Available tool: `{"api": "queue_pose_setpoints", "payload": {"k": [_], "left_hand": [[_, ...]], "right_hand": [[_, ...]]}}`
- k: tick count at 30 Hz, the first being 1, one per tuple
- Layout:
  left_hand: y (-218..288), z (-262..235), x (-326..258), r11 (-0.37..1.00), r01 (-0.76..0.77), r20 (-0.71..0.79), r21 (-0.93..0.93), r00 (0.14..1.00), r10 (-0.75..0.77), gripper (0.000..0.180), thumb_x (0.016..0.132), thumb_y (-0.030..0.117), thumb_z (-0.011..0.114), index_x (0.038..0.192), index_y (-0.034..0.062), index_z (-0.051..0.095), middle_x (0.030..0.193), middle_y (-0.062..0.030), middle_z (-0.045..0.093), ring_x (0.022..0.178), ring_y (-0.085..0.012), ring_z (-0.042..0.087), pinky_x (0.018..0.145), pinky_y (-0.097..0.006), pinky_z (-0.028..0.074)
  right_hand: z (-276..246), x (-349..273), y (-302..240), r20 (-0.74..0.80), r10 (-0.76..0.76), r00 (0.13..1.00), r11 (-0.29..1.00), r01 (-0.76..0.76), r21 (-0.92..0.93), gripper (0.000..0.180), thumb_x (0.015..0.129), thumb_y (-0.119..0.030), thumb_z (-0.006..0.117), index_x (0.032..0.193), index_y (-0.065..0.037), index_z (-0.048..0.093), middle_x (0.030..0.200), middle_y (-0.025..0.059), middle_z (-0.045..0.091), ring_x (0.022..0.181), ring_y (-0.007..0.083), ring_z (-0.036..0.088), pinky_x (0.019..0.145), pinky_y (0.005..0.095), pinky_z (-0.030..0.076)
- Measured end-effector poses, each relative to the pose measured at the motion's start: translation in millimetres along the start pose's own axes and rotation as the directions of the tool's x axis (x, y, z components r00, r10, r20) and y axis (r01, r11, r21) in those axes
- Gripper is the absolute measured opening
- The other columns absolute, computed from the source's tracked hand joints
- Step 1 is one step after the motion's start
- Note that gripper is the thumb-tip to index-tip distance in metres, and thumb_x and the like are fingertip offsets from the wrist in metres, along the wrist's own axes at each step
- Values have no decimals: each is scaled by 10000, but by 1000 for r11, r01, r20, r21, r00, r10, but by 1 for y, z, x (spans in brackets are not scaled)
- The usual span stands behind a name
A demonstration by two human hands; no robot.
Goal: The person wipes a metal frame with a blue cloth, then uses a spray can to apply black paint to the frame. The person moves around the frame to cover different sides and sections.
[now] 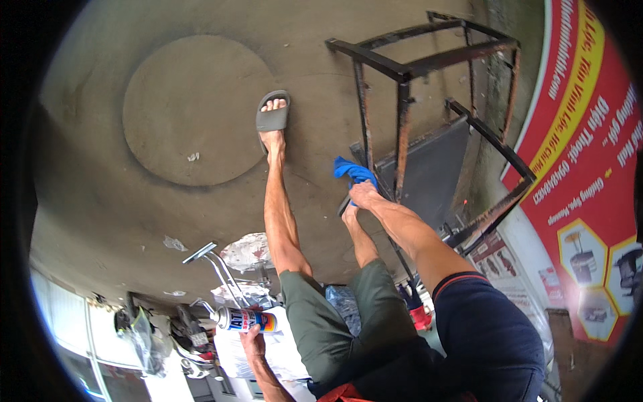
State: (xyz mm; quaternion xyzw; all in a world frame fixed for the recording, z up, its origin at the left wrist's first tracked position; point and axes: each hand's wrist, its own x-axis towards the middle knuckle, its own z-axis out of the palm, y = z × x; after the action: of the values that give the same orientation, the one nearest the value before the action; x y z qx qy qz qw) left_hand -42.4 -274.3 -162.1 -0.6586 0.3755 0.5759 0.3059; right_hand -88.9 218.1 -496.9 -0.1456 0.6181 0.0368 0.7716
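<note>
My left hand point(252, 343), low in the head view, is wrapped round a spray can point(231, 319) with a blue, white and orange label. The can is tilted, its top pointing left. A bunched blue cloth point(353, 171) is gripped in my right hand point(364, 194), which reaches forward beside a black metal frame point(402, 100). Its legs show worn, rusty patches. The cloth is close to one leg, but I cannot tell whether it touches. Part of my foot is hidden behind this hand.
A dark flat panel point(429, 171) lies within the frame. At the right stands a red and yellow banner point(589, 187). My sandalled foot point(273, 117) rests on the concrete floor point(194, 107). Chrome tubing point(224, 273) stands near the can; motorbikes point(191, 335) are at lower left.
</note>
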Motion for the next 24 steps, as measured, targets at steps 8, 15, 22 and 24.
{"api": "queue_pose_setpoints", "payload": {"k": [8,15,22,24], "left_hand": [[52,35,-40,991,-130,91,1,987,130,787,797,105,850,1492,4,494,1311,-183,702,1198,-293,670,1106,-475,491],[131,76,-83,962,-272,142,30,954,266,870,806,56,856,1555,-1,419,1391,-201,664,1288,-307,641,1181,-505,467],[253,139,-115,889,-418,289,184,888,358,977,806,63,869,1626,10,342,1468,-232,608,1327,-337,608,1198,-551,437],[292,161,-118,867,-426,300,260,889,346,987,810,64,868,1630,-2,324,1468,-234,608,1314,-334,611,1196,-544,438]], "right_hand": [[-115,-160,-47,-462,78,883,915,121,386,113,883,-128,690,936,-70,772,1089,182,774,1057,406,733,863,585,530],[-244,-316,-9,-807,178,564,512,647,565,243,871,-60,739,1100,15,708,1009,317,720,1011,455,739,820,524,567],[-375,-424,56,-894,407,190,404,840,362,218,898,-50,736,1080,48,665,1082,291,721,1106,467,715,855,518,566],[-407,-419,81,-892,451,-10,518,817,253,201,877,-29,698,1064,37,662,1066,277,717,1045,480,712,826,522,561]]}}
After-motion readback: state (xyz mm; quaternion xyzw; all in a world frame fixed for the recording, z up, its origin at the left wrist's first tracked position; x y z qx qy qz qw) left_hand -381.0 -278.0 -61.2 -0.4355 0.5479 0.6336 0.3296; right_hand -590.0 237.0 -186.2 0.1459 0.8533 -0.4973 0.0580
